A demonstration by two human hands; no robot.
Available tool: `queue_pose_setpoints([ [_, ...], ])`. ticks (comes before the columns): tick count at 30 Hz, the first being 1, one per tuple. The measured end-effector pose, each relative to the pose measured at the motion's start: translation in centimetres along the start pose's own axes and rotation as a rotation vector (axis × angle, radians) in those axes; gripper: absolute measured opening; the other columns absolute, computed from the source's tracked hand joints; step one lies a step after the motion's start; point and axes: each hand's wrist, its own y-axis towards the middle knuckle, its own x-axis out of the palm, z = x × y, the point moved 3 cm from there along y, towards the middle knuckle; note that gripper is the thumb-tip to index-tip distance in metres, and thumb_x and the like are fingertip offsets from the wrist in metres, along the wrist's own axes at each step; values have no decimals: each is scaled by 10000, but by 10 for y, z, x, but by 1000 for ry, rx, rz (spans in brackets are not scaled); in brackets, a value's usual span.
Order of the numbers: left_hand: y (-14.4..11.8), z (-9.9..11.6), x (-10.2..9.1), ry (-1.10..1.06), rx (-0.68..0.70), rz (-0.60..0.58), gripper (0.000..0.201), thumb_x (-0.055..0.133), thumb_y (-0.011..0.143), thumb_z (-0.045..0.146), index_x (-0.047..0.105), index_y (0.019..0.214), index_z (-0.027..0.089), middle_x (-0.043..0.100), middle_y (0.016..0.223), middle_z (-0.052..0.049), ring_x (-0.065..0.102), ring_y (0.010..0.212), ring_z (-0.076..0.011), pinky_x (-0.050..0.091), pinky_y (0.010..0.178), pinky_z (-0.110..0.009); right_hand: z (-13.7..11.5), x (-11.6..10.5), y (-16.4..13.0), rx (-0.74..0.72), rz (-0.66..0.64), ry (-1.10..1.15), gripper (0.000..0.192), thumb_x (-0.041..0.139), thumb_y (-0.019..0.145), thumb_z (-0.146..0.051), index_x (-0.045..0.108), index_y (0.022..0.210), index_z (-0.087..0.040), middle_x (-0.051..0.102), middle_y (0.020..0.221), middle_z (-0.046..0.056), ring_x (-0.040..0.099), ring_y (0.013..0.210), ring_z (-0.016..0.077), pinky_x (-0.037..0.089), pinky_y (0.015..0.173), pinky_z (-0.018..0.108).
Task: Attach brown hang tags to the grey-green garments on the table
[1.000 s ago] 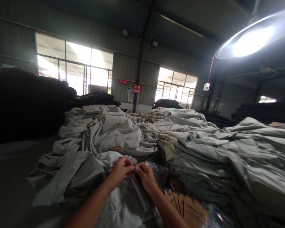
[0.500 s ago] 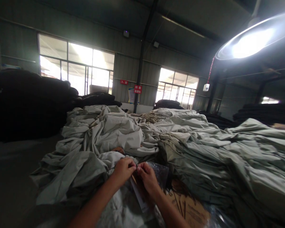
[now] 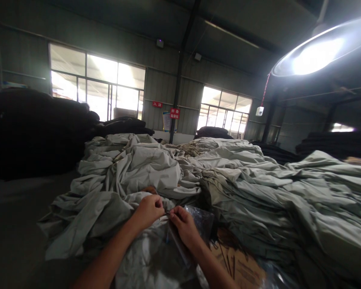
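My left hand [image 3: 152, 209] is closed in a pinch over the grey-white fabric [image 3: 152, 251]. Close to its right, my right hand [image 3: 184, 224] pinches too, thumb against forefinger. A thin dark cord [image 3: 167, 212] shows faintly in the narrow gap between the fingertips. Below the right hand hangs a flat card like a hang tag [image 3: 180, 248], mostly covered by the hand and wrist. A clear plastic bag [image 3: 203, 220] lies just beyond the right hand. Brown cardboard tags with dark strings [image 3: 243, 267] lie right of the right forearm.
Heaped grey-white cloth [image 3: 147, 164] spreads ahead, with more folded cloth [image 3: 273, 200] on the right. Dark piles [image 3: 33, 132] stand at the left. A bright lamp [image 3: 315, 56] hangs at upper right, with a small white switch [image 3: 260, 111] on a cord.
My hands have drawn slightly apart, the left moving left and up. The card under the right hand has turned and shows less of its brown face.
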Motion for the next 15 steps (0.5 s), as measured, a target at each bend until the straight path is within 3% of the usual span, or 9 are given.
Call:
queue_pose_setpoints([
  [4, -4, 1, 3, -5, 62, -104, 39, 507, 655, 186, 528, 623, 178, 503, 568, 40, 471, 590, -127, 300, 552, -224, -5, -2, -4, -73, 32, -168, 95, 568, 715, -285, 579, 696, -192, 555, 667, 6, 478, 662, 164, 360, 622, 263],
  [7, -7, -1, 11, 74, 117, -208, 158, 486, 749, 310, 583, 745, 186, 592, 677, 12, 530, 667, -145, 335, 592, -228, -8, -1, -7, -90, 27, -209, 96, 545, 718, -273, 571, 681, -188, 575, 670, 17, 504, 662, 172, 381, 614, 266],
  [11, -7, -5, 11, 300, 95, -253, 208, 480, 758, 328, 607, 674, 187, 633, 694, -9, 570, 715, -167, 335, 600, -241, -12, 1, -9, -65, 10, -173, 57, 537, 676, -219, 578, 697, -186, 592, 674, 12, 533, 659, 172, 407, 608, 259],
  [15, -10, 5, 1, 359, 109, -238, 201, 477, 736, 292, 615, 636, 186, 633, 662, -3, 564, 675, -158, 306, 560, -238, -11, 1, -9, -36, 25, -155, 96, 524, 627, -165, 588, 695, -188, 603, 675, 9, 547, 660, 175, 413, 614, 262],
])
